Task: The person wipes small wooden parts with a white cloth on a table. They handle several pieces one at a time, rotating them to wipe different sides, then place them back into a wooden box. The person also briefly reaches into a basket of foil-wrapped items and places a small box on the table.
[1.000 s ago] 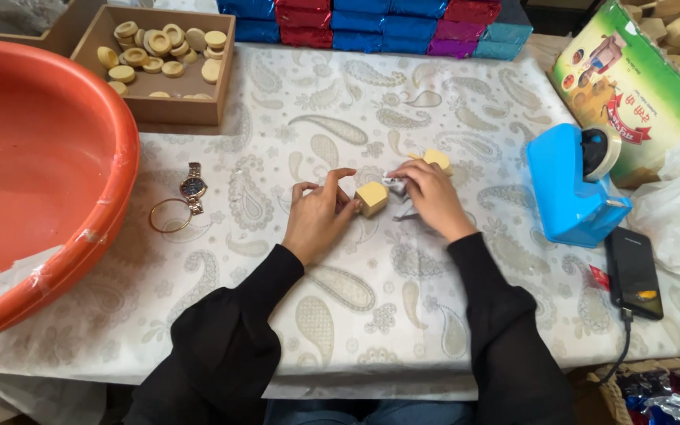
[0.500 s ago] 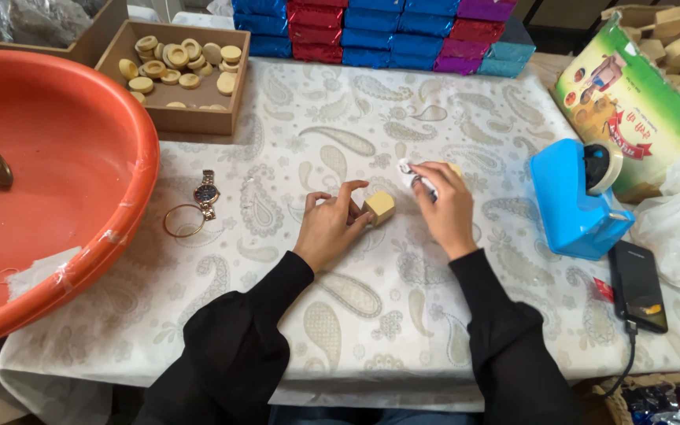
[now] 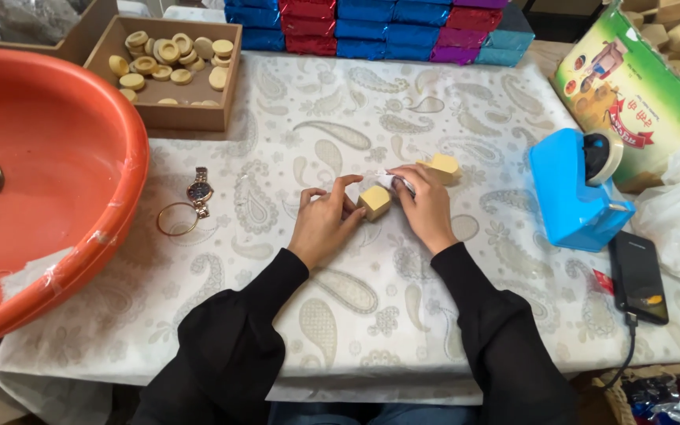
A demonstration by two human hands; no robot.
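**Yellow block steadied, wrapper lifted beside it**

Yellow is the small block (image 3: 375,201) we hold at the middle of the counter (image 3: 340,315). Our left hand (image 3: 326,220) is closed around its left side, fingertips pressed to it. Our right hand (image 3: 426,206) pinches a thin clear wrapper (image 3: 393,181) just above and beside the block. Half a second ago the right hand was raised a little higher with the wrapper, and a second ago both hands sat lower around the block; now the right hand has come back down so the wrapper touches the block's top edge. We judge that the covering of this piece is under way, not finished. A second yellow block (image 3: 444,166) lies just behind the right hand. To the right stands a blue tape dispenser (image 3: 572,193), with a black phone (image 3: 637,275) near it. A wristwatch (image 3: 199,191) and a ring-shaped bangle (image 3: 176,219) lie to the left, beside the big orange basin (image 3: 57,173). A brown box of round pieces (image 3: 175,67) sits beyond.
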